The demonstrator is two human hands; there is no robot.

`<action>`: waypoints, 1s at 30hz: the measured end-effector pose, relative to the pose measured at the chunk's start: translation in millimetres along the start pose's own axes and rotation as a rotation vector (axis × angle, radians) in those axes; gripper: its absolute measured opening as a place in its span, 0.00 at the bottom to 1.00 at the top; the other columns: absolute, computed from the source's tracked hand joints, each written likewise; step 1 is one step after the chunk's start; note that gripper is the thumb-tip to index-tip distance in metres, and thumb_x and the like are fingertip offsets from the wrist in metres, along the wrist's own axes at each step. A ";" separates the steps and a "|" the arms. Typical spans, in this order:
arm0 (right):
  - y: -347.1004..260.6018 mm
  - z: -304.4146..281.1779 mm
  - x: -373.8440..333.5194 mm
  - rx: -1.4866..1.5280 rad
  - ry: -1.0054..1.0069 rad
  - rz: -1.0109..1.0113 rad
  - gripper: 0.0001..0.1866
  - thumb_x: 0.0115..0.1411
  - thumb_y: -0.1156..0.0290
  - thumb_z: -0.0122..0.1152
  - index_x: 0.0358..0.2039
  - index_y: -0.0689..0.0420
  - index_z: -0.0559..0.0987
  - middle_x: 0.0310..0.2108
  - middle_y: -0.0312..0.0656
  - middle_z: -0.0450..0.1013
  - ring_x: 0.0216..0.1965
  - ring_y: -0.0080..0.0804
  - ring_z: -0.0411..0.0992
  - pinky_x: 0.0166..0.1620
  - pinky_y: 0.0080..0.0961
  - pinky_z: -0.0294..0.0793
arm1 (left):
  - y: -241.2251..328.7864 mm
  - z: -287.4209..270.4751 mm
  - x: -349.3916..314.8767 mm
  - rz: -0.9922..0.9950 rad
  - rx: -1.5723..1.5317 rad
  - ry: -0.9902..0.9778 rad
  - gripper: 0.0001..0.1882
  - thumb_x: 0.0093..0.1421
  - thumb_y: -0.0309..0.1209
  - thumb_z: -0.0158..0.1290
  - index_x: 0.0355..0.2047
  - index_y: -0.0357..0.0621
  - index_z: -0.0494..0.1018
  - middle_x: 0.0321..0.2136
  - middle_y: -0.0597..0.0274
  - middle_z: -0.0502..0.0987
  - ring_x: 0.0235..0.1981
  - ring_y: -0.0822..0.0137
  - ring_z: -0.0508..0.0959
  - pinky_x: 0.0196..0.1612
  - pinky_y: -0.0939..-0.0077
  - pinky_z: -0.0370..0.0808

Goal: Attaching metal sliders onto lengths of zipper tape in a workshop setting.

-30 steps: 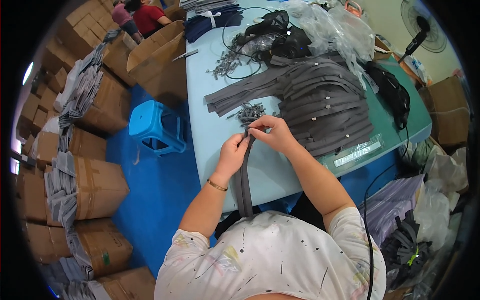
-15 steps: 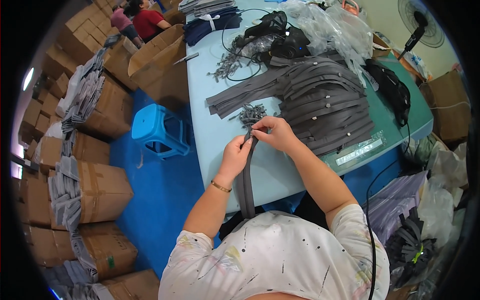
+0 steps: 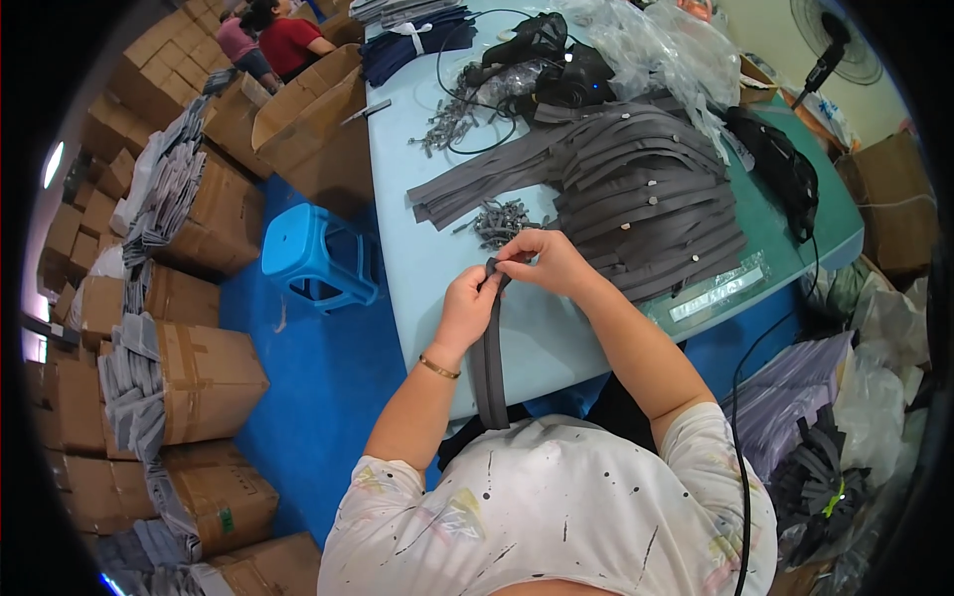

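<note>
A long dark grey zipper strip (image 3: 488, 370) runs from my fingertips over the near table edge toward my lap. My left hand (image 3: 464, 308) is closed round the strip close to its far end. Beside it, my right hand (image 3: 550, 262) pinches the same end between thumb and forefinger; any small part between those fingertips is hidden. Just beyond my hands lies a heap of small grey zipper sliders (image 3: 501, 223). A broad pile of dark grey zipper strips (image 3: 646, 204) spreads to the right, with several small pale pieces on it.
Further back on the table (image 3: 397, 149) are more small metal parts (image 3: 449, 129), black cables, clear plastic bags (image 3: 636, 50) and folded navy cloth (image 3: 417, 50). A blue stool (image 3: 316, 253) stands left, beside cardboard boxes (image 3: 214, 382). Two people (image 3: 288, 45) are at the far left.
The zipper's far end now bends over at my left fingertips. My right fingers have shifted very slightly against it; both hands otherwise stay in place.
</note>
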State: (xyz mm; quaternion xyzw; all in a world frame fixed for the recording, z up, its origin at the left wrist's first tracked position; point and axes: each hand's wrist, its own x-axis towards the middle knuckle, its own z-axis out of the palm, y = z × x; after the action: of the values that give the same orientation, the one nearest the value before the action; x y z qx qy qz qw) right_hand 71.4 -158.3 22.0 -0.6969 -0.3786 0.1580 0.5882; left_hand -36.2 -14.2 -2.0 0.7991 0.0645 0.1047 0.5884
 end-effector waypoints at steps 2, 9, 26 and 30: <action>-1.4 1.3 -0.3 -0.008 0.010 -0.035 0.08 0.48 0.74 0.65 0.31 0.59 0.80 0.25 0.35 0.74 0.27 0.20 0.68 0.33 0.18 0.69 | 3.3 0.4 -0.3 0.016 0.010 -0.001 0.09 0.62 0.29 0.46 0.33 0.37 0.73 0.24 0.69 0.73 0.25 0.80 0.70 0.29 0.85 0.66; -0.7 -4.0 6.3 0.222 -0.036 0.151 0.07 0.50 0.74 0.64 0.31 0.61 0.80 0.27 0.35 0.75 0.30 0.19 0.71 0.36 0.17 0.70 | 12.6 -2.4 0.0 -0.133 -0.135 0.011 0.09 0.62 0.30 0.47 0.35 0.37 0.72 0.24 0.69 0.73 0.25 0.80 0.69 0.29 0.86 0.66; -29.7 -21.5 -3.4 0.580 -0.081 0.154 0.07 0.55 0.70 0.59 0.30 0.61 0.77 0.24 0.30 0.71 0.26 0.14 0.65 0.31 0.13 0.64 | 59.1 -1.1 15.7 0.053 -0.295 -0.138 0.07 0.61 0.31 0.49 0.34 0.38 0.70 0.23 0.75 0.68 0.25 0.85 0.65 0.27 0.90 0.61; -38.7 -49.8 -11.1 0.522 0.075 0.269 0.09 0.53 0.65 0.61 0.29 0.56 0.78 0.23 0.29 0.70 0.25 0.13 0.63 0.28 0.11 0.60 | 90.6 12.8 33.7 0.034 -0.262 -0.241 0.07 0.61 0.29 0.48 0.33 0.38 0.70 0.22 0.72 0.70 0.23 0.82 0.67 0.26 0.87 0.64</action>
State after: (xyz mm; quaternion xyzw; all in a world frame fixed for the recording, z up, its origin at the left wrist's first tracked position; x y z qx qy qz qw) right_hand 84.0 -200.3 68.8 -0.5714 -0.2075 0.3009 0.7348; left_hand -2.3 -45.6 83.9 0.7233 -0.0343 0.0254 0.6892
